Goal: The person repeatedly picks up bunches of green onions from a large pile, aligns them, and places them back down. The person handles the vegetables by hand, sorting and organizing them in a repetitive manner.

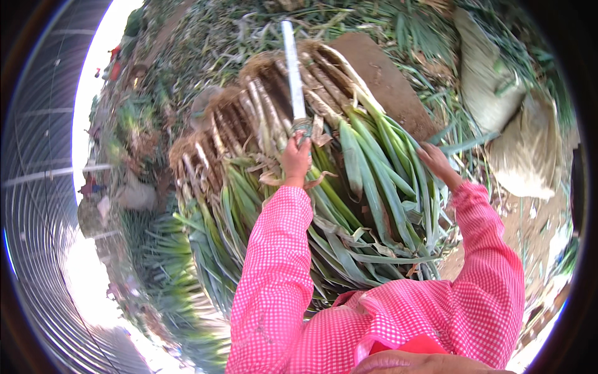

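A broad heap of large green onions lies before me, with brown roots and pale stems on the far side and green leaves toward me. My left hand is closed round the wrapped handle of a long, straight tool like a knife. Its flat silvery blade points away from me, over the stems and roots. On the heap's right edge, my right hand reaches across the outer green leaves, its fingers bent against them. Part of its grip is hidden by the leaves.
Loose leaves cover the ground beyond the heap. A brown board-like patch lies behind the roots. Pale sacks rest at the far right. More green onions lie in a row to the left, near a ribbed curved wall.
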`<state>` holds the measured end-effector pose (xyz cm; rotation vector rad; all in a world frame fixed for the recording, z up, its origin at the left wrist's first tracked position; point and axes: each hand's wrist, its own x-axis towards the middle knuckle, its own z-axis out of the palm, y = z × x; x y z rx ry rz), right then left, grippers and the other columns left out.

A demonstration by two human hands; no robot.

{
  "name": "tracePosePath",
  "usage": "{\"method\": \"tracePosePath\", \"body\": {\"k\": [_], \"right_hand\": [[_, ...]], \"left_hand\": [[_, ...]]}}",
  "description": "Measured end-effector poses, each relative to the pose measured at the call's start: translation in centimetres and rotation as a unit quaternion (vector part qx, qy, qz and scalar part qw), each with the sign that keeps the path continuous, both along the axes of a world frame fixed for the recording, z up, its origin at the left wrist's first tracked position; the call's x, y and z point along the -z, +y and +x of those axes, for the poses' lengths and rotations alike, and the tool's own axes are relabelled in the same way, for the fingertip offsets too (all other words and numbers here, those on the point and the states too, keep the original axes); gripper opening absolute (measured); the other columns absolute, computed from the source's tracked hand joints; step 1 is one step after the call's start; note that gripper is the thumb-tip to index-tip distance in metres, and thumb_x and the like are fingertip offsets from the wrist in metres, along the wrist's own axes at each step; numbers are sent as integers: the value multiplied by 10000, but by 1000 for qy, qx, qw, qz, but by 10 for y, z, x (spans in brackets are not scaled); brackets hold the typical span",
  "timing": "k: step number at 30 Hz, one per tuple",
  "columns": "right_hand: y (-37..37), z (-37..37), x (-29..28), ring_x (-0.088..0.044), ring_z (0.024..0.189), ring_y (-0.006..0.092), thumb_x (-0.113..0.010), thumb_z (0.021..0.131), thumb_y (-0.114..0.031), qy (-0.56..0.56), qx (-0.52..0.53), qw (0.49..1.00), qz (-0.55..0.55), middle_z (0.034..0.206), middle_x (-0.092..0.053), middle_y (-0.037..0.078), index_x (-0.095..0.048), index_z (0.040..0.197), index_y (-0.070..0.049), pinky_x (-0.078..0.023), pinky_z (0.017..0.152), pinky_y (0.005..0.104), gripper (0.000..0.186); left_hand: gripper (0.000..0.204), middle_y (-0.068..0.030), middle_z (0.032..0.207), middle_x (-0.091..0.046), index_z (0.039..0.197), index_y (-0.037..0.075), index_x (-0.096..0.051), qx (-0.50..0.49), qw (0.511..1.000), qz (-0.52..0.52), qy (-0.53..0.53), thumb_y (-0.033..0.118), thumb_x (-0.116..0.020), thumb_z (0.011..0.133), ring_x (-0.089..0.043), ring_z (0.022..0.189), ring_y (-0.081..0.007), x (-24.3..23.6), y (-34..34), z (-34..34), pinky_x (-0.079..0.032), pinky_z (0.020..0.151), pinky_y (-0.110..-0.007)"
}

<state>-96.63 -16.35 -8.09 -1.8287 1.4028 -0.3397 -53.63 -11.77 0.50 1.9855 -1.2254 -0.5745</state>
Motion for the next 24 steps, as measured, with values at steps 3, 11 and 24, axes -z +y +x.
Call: {"method": "tracePosePath", "body": {"k": [3,11,24], "right_hand": [[27,-44,13,-549,1161,352,-334,935,-652,44,-77,987,133,1257,-567,232,-526,1304,-33,-427,966,433,747],[187,38,39,-583,1143,250,-378,953,-616,-480,290,710,426,1299,-574,122,-456,1390,-53,-464,991,384,717],[356,-2,-13,-559,1086,413,-533,920,-412,-173,254,937,166,1107,-602,286,-549,1207,-18,-442,904,477,488]], "left_hand": [[343,-106,826,-698,1029,66,-645,-33,993,18,109,370,-650,872,-671,717,-239,-14,8,-14,-503,636,-353],[290,-47,786,-643,1188,74,-554,-36,919,-1,393,238,-590,952,-579,645,-58,-94,147,-92,-384,449,-184],[225,-41,760,-631,1117,76,-519,-6,912,-52,407,230,-566,960,-442,445,-48,-173,439,-195,-337,378,-204]]}}
